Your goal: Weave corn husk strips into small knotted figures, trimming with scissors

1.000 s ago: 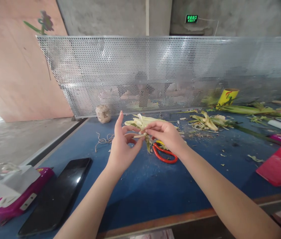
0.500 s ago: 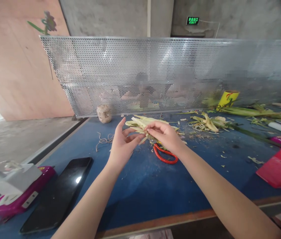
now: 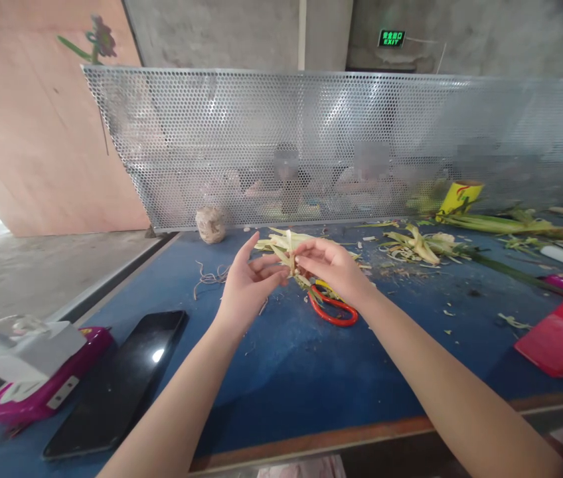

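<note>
Both my hands meet above the blue table [image 3: 281,372], pinching a small bundle of pale yellow-green leaf strips [image 3: 293,263]. My left hand [image 3: 247,287] has thumb and fingers closed on the strip's left end, its index finger raised. My right hand [image 3: 332,267] grips the bundle from the right with curled fingers. Under my right hand lie red-handled scissors [image 3: 332,307]. More cut leaf strips [image 3: 281,240] are piled just beyond my hands.
A black phone [image 3: 122,382] and a pink device with a white charger [image 3: 37,372] lie at the left. A twine ball [image 3: 210,224] stands by the perforated metal screen [image 3: 341,146]. Leaf scraps [image 3: 418,244], long green stalks [image 3: 500,224] and a red packet [image 3: 560,335] are at the right.
My hands have kept working the leaf bundle in place, turning it slightly; the view has shifted a little to the left.
</note>
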`<action>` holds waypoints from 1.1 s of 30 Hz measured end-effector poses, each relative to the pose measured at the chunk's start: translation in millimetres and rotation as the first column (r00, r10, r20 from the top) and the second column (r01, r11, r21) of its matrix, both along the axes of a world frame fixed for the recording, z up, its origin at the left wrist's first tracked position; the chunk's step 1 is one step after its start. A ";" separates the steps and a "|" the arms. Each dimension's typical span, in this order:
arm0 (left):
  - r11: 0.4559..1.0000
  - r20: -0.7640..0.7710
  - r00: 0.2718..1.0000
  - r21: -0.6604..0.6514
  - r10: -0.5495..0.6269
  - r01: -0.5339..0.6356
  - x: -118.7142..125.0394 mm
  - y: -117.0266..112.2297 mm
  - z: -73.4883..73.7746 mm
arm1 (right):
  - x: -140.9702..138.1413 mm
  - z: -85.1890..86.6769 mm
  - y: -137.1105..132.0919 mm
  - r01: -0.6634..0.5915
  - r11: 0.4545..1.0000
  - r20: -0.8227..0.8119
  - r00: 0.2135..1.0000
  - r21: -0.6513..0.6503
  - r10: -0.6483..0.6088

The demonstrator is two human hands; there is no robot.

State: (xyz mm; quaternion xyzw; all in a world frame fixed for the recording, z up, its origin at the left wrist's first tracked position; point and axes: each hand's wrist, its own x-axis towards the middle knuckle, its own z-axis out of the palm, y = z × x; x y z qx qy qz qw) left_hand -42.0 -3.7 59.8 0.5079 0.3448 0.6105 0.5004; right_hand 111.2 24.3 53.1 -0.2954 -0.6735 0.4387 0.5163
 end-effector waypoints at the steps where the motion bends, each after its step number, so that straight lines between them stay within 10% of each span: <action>1: 1.000 -0.009 1.000 0.002 0.008 -0.008 -0.1 0.1 0.1 | 0.2 0.1 -0.3 -0.001 1.000 0.021 1.000 0.021 0.001; 33: 0.998 -0.135 0.989 -0.034 -0.059 0.055 -1.0 1.6 -5.9 | 0.7 -4.7 5.2 0.036 0.999 0.072 0.997 0.025 -0.038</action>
